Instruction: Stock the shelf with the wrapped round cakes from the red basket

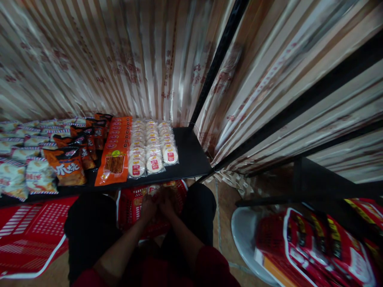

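Both of my hands are low between my knees, over a red basket [128, 207] below the black shelf [191, 159]. My left hand [149, 207] and my right hand [166, 202] are close together, dim and blurred, with curled fingers near a round packaged cracker [153, 189]. Whether either hand grips it cannot be made out. On the shelf above stand three rows of round white crackers in clear wrappers [154, 162]. Left of them lie flat orange packets [115, 161], then orange snack bags [67, 165] and white snack bags [40, 175].
Another red basket [36, 227] with a white handle is at the left. At the right, a grey stool [243, 235] stands beside red packages [344, 243]. Black shelf posts [221, 52] rise before a patterned curtain [134, 59].
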A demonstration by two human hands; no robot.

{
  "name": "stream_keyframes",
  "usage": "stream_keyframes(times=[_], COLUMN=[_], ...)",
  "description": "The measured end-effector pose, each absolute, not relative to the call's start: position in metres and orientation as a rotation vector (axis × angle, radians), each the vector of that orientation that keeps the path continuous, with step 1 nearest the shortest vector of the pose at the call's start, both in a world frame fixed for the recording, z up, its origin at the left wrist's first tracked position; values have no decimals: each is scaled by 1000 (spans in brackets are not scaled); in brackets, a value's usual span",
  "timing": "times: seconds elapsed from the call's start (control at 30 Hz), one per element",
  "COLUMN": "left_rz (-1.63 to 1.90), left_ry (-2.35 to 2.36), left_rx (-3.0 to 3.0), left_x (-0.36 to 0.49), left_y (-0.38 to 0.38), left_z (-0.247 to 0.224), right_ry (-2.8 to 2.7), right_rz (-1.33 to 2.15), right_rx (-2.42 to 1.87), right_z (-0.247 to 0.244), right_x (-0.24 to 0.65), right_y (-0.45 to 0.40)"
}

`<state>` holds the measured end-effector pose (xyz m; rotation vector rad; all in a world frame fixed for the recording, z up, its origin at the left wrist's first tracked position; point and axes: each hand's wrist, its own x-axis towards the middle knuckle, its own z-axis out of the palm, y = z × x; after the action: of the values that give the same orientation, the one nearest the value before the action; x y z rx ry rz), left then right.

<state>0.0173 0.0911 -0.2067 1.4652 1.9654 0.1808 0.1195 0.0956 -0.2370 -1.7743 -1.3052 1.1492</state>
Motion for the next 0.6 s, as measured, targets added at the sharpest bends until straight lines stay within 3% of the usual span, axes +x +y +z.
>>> stream_keyframes(times=[0.3, 0.6], left_rz=[100, 100], left_ry=[1952, 1974], left_rx=[1481, 1526], left_x=[16, 22], left_y=[98, 99], left_z=[-208, -199], right_ry=[-1158, -1152], right_rz=[1321, 1144], right_rx=[-1771, -1793], right_z=[-249, -253], right_x=[119, 124], right_y=[103, 103])
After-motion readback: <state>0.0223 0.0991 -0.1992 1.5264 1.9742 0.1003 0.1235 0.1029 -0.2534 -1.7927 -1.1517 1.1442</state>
